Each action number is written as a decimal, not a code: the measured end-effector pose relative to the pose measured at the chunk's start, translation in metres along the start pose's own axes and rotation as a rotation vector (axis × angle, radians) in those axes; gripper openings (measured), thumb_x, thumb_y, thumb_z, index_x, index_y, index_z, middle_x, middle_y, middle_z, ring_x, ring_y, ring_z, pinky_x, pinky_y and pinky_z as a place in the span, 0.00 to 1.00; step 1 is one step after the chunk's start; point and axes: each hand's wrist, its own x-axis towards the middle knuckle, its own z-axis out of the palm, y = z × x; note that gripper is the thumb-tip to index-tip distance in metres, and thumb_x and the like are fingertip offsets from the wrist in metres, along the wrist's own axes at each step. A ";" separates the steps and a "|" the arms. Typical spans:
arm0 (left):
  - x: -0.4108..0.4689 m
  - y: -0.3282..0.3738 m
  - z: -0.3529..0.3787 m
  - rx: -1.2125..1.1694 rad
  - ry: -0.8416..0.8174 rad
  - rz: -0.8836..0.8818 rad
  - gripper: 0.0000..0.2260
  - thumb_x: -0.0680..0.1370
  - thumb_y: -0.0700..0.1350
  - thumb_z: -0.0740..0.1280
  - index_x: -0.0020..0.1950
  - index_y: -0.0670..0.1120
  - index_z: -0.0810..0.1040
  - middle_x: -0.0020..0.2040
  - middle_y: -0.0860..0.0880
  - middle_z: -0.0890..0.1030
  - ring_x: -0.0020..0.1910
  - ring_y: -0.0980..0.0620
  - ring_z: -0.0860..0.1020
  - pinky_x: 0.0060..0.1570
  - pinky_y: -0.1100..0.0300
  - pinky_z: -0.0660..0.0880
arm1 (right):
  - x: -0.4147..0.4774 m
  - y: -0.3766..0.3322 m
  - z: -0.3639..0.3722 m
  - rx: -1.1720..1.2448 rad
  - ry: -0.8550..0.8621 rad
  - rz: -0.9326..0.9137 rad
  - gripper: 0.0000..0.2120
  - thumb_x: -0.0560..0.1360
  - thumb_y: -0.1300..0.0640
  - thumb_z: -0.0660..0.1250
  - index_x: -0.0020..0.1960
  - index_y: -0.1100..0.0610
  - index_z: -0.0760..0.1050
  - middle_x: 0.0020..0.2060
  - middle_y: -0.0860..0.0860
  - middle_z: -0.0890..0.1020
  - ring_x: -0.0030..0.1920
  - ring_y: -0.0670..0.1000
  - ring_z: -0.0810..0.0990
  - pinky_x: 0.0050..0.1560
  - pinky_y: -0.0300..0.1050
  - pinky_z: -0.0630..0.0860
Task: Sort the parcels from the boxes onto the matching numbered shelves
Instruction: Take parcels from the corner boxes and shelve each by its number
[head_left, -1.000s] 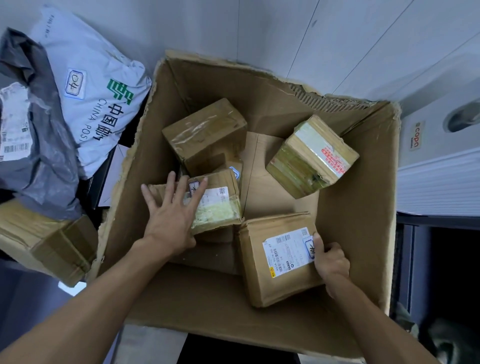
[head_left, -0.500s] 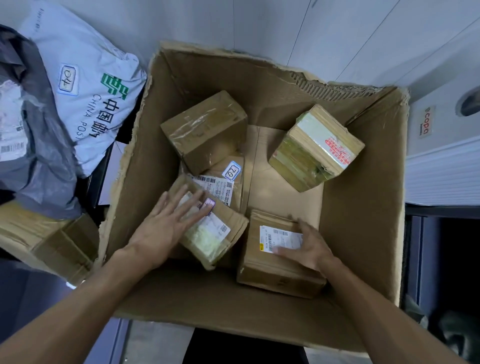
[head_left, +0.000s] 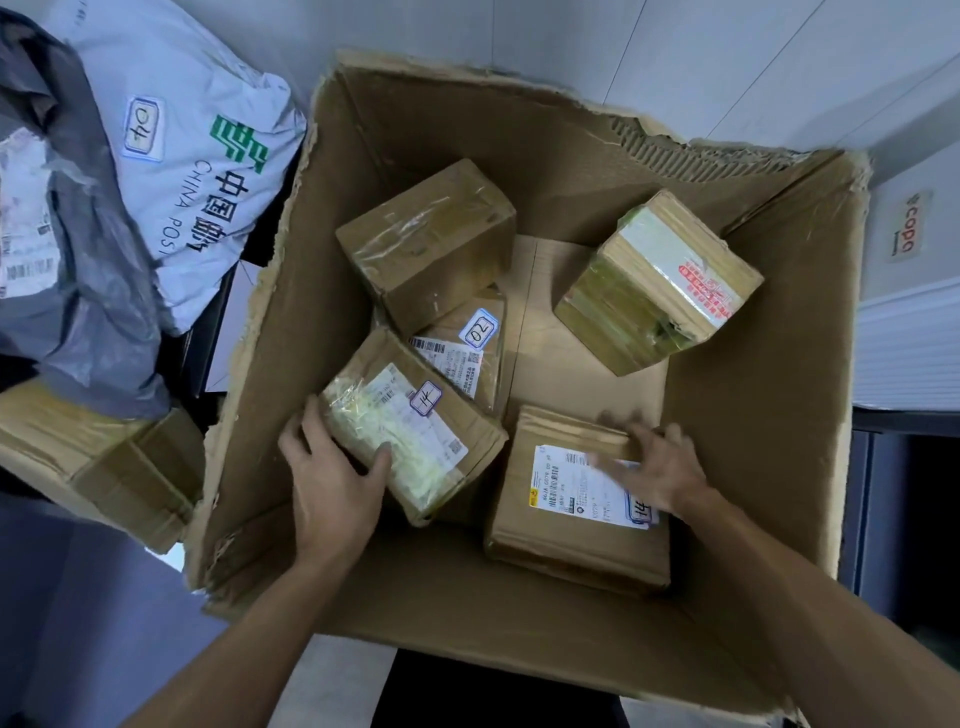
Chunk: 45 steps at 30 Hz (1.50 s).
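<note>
- Ok, left hand (head_left: 332, 483) grips the near-left corner of the tilted parcel (head_left: 415, 431). Thumb is on top, fingers are wrapped round the left edge, fingertips hidden behind it.
- Right hand (head_left: 654, 467) lies flat, fingers spread, on the flat parcel (head_left: 571, 525). Motion blur makes the fingertip contact hard to read. The hand covers part of the shipping label.
- Tilted parcel's handwritten tag is not legible. It overlaps the parcel marked 02 (head_left: 470, 343), which is mostly buried under it and the taped box (head_left: 426, 244).
- Red-print box (head_left: 660, 280) sits tilted near the far-right corner, apart from the rest.
- All five are inside the big carton (head_left: 769, 467). Its rim is torn and the forearms partly hide the near wall.
- Bare floor strip (head_left: 540, 332) runs between the parcel marked 02 and the red-print box.
- Outside left: white bag marked 04 (head_left: 197, 156), grey bag (head_left: 83, 270), side carton (head_left: 109, 467), all cut off by the frame edge.
</note>
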 end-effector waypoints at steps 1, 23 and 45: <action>0.000 -0.002 0.002 0.008 -0.015 -0.002 0.38 0.75 0.43 0.75 0.79 0.45 0.58 0.77 0.39 0.58 0.70 0.37 0.68 0.66 0.44 0.69 | 0.001 0.000 -0.003 0.050 0.054 0.007 0.34 0.75 0.32 0.64 0.74 0.48 0.67 0.66 0.61 0.68 0.69 0.62 0.68 0.68 0.48 0.65; 0.006 -0.035 -0.008 0.165 -0.284 0.326 0.36 0.72 0.37 0.75 0.77 0.52 0.65 0.69 0.47 0.71 0.64 0.44 0.72 0.63 0.48 0.71 | -0.041 0.003 0.041 0.602 0.250 0.188 0.18 0.83 0.56 0.60 0.72 0.51 0.69 0.59 0.58 0.81 0.60 0.60 0.78 0.61 0.51 0.75; 0.016 0.005 0.022 -0.210 -0.116 0.055 0.45 0.73 0.56 0.74 0.80 0.59 0.48 0.75 0.46 0.69 0.70 0.42 0.72 0.63 0.48 0.70 | -0.017 0.009 0.072 0.994 0.149 0.093 0.29 0.77 0.36 0.65 0.75 0.41 0.65 0.64 0.48 0.78 0.61 0.51 0.79 0.64 0.58 0.76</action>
